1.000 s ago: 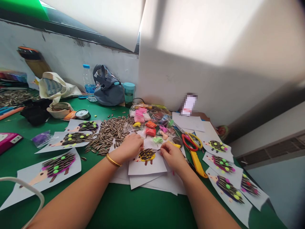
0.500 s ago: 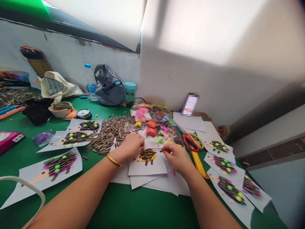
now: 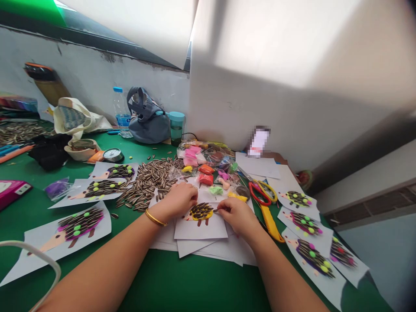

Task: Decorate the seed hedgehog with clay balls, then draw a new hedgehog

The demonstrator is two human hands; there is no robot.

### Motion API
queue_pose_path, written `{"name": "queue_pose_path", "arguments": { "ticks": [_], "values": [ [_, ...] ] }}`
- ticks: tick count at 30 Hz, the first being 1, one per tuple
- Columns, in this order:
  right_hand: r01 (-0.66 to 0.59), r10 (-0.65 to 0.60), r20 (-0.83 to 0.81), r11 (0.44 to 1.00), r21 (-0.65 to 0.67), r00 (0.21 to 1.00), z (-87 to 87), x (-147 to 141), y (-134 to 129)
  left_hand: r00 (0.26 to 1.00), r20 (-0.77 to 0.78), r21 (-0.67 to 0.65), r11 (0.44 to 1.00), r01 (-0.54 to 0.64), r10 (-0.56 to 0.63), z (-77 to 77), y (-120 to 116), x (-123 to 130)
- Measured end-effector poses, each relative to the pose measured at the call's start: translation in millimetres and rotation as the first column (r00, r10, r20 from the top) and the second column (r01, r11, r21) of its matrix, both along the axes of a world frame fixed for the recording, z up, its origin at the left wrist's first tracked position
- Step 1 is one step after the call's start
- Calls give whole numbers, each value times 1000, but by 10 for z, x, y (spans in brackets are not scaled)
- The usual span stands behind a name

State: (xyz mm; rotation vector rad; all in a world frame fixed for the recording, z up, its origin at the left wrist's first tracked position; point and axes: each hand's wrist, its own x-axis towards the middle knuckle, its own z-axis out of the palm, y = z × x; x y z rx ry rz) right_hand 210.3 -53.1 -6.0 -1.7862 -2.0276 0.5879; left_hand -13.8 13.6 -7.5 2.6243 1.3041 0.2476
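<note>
A hedgehog picture (image 3: pixel 201 212) lies between my hands on a white paper sheet (image 3: pixel 195 233). Its yellow clay body is covered with sunflower seeds, and two brown legs stick out below. My right hand (image 3: pixel 237 214) pinches one sunflower seed (image 3: pixel 216 210) at the body's right edge; whether the seed touches the clay is hard to see. Over the upper left of the sheet, beside the hedgehog's head, my left hand (image 3: pixel 182 198) has its fingers curled together. What those fingers hold, if anything, is hidden.
A heap of sunflower seeds (image 3: pixel 149 182) lies left of centre, with bagged coloured clay (image 3: pixel 205 173) behind the sheet. Red-handled scissors (image 3: pixel 260 193) and a yellow cutter (image 3: pixel 271 223) are on the right. Other hedgehog pictures (image 3: pixel 312 258) lie on both sides.
My right hand has moved slightly left, bringing the seed to the hedgehog's right edge. The left hand has stayed almost in place.
</note>
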Motion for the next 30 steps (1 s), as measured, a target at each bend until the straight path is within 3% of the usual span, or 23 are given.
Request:
{"name": "queue_pose_path", "arguments": {
  "ticks": [5, 22, 30],
  "values": [
    [-38, 39, -62, 999, 18, 997, 12, -39, -15, 1000, -5, -13, 1000, -4, 4, 10, 0, 4],
    [-117, 108, 87, 988, 104, 990, -45, -137, -15, 1000, 2, -22, 1000, -9, 9, 9, 7, 9],
    [-129, 122, 80, 987, 94, 989, -67, -150, -3, 1000, 6, 2, 1000, 2, -2, -13, 22, -2]
  ]
}}
